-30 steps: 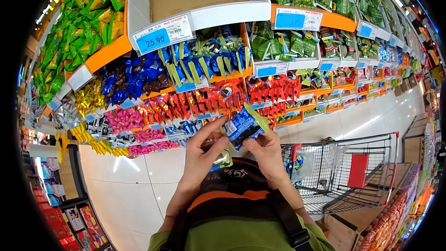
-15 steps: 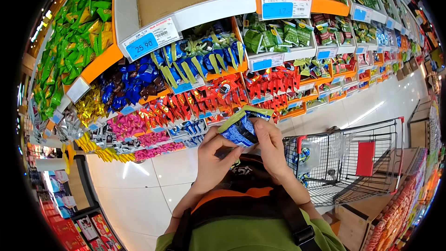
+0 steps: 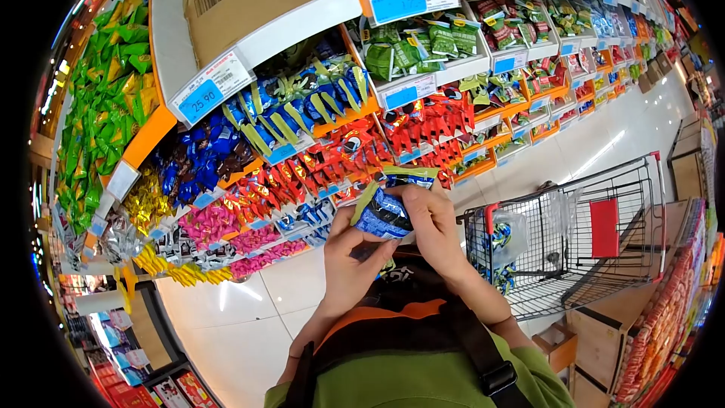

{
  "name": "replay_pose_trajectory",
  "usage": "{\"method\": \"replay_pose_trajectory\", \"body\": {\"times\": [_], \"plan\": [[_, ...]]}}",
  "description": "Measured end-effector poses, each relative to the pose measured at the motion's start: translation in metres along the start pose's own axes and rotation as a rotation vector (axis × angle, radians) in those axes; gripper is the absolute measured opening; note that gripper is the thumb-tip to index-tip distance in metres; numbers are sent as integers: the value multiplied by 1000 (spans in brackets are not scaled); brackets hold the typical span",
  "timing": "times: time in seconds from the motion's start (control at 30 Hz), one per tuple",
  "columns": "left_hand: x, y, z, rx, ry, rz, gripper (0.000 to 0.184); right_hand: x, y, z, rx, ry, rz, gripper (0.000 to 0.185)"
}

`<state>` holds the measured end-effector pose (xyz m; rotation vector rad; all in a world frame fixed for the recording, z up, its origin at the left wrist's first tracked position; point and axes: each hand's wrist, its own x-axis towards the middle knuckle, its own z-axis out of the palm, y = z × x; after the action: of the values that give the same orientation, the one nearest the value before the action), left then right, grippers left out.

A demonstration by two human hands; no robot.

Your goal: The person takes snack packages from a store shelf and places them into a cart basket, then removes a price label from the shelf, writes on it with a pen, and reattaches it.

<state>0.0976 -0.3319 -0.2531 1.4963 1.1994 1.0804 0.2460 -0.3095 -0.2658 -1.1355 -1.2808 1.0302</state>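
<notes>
Between both hands, in front of my chest, is a small blue snack packet (image 3: 384, 215) with yellow-green edges. My left hand (image 3: 351, 257) grips its left and lower side, thumb and fingers closed on it. On the packet's right side, my right hand (image 3: 432, 221) pinches it with the thumb lying over the front. Beyond the hands, similar blue packets with yellow-green edges (image 3: 302, 102) fill a shelf bin. Red-wrapped packets (image 3: 343, 153) lie in the bins just below that one.
A wire shopping cart (image 3: 566, 234) stands to my right, holding a clear bag of blue packets (image 3: 500, 242). Tiered shelves carry green packets (image 3: 423, 45), a cardboard box (image 3: 253, 7) and a price tag (image 3: 208, 94). Tiled floor (image 3: 226, 310) lies below.
The view has turned slightly, so the shelves appear shifted left and down. Both hands still hold the blue packet, which has tilted a little between them.
</notes>
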Motion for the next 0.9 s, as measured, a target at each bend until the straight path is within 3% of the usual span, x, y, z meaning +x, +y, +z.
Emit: {"method": "replay_pose_trajectory", "body": {"times": [0.27, 0.3, 0.33, 0.43, 0.53, 0.6, 0.67, 0.7, 0.73, 0.8, 0.87, 0.9], "plan": [[3, -12, 10, -44, -55, -68, 13, -9, 8, -18, 73, 12, -103, 24], [3, -13, 14, -74, -60, -103, 14, -13, 17, -25, -17, -4, -171, 32], [4, -15, 18, -103, -75, -140, 15, -24, 18, -28, -12, 24, -99, 39], [4, -26, 23, -182, -215, -256, 14, -50, 33, -47, -107, 125, -113, 42], [3, -37, 18, -492, -289, -409, 15, -93, 73, -84, -390, 399, 109, 40], [5, -42, 11, -532, -217, -575, 16, -136, 117, -120, -662, 664, 330, 38], [19, -74, 1, -1316, -210, -936, 18, -182, 142, -159, -733, 820, 753, 36], [22, -87, -1, -1467, -169, -987, 20, -212, 166, -173, -906, 860, 828, 36], [24, -85, 3, -1426, -108, -1004, 20, -243, 194, -184, -1079, 893, 900, 36], [28, -78, 12, -1348, 23, -1025, 18, -301, 235, -197, -1102, 752, 969, 33], [32, -76, 20, -1410, 1, -1039, 24, -351, 283, -199, -1185, 380, 1091, 36], [34, -71, 27, -1396, -38, -1033, 26, -384, 324, -208, -904, 287, 1110, 37]]}}
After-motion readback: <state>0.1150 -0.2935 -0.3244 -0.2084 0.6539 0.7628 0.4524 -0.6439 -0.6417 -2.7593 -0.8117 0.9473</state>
